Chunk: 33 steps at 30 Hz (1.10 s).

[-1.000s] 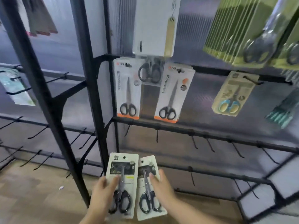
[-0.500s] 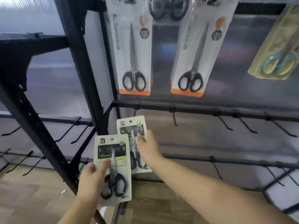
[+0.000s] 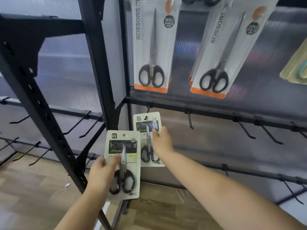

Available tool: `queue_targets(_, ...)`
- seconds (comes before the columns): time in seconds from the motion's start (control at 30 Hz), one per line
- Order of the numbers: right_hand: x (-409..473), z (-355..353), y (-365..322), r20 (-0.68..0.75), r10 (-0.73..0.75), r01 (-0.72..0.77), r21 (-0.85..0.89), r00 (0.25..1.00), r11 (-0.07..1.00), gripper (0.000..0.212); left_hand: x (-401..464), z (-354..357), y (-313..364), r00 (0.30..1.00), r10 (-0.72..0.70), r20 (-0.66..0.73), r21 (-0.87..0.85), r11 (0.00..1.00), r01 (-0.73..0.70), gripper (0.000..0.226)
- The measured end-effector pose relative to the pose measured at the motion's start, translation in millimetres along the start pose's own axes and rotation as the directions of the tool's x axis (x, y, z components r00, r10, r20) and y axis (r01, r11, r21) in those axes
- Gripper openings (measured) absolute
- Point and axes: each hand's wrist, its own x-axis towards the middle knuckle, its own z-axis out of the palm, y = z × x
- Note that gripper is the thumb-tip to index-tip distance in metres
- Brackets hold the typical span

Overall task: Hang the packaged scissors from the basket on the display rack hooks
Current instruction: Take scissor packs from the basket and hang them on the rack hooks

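Gripping one scissors pack (image 3: pixel 123 163) each, both hands hold flat glossy cards upright, blades up, black loop handles down. Left hand (image 3: pixel 102 175): front pack, off rack. Right hand (image 3: pixel 162 143): rear pack (image 3: pixel 147 130), hole on black metal hook (image 3: pixel 148 109).

2 white-carded packs of black-handled scissors — the nearer pack (image 3: pixel 123 165) upright, off the rack; the farther pack (image 3: pixel 148 138) upright, its hole on a hook (image 3: pixel 146 117) of the display rack (image 3: pixel 216 112).

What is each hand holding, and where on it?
Left hand grips the nearer scissors pack by its left edge; right hand holds the farther pack at its right side.
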Motion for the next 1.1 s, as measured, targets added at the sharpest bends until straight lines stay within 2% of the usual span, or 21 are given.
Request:
queue_targets(0.37,48,-1,-3,-0.022,0.066,-0.066,0.013,0.998,0.998,0.024,13,17,14,0.998,0.06,0.034,0.044,0.997,-0.061,0.012)
queue_targets(0.63,57,-8,-1,0.033,0.07,-0.066,-0.111,0.997,0.992,0.024,26,26,10,0.998,0.056,0.028,0.042,0.998,-0.057,0.016)
queue_targets(0.7,48,-12,0,0.012,0.024,-0.022,-0.14,1.0,0.99,0.033,24,28,9,0.998,0.056,0.033,0.034,0.998,-0.058,0.015)
queue_targets(0.77,34,-18,1,-0.006,-0.098,0.097,-0.092,0.995,0.991,0.039,21,29,8,0.998,0.051,0.048,0.038,0.998,-0.053,0.012)
queue_targets(0.83,20,-26,0,0.049,-0.209,0.211,-0.03,0.977,0.977,0.038,17,30,6,0.996,0.06,0.068,0.041,0.997,-0.063,0.012)
queue_targets(0.93,8,-34,-2,0.184,-0.255,0.263,-0.018,0.949,0.965,0.03,15,33,5,0.994,0.084,0.073,0.037,0.996,-0.087,0.012)
queue_targets(1.1,9,-37,-8,0.234,-0.314,0.339,-0.072,0.92,0.938,0.012,11,40,9,0.991,0.108,0.077,0.028,0.993,-0.11,0.011)
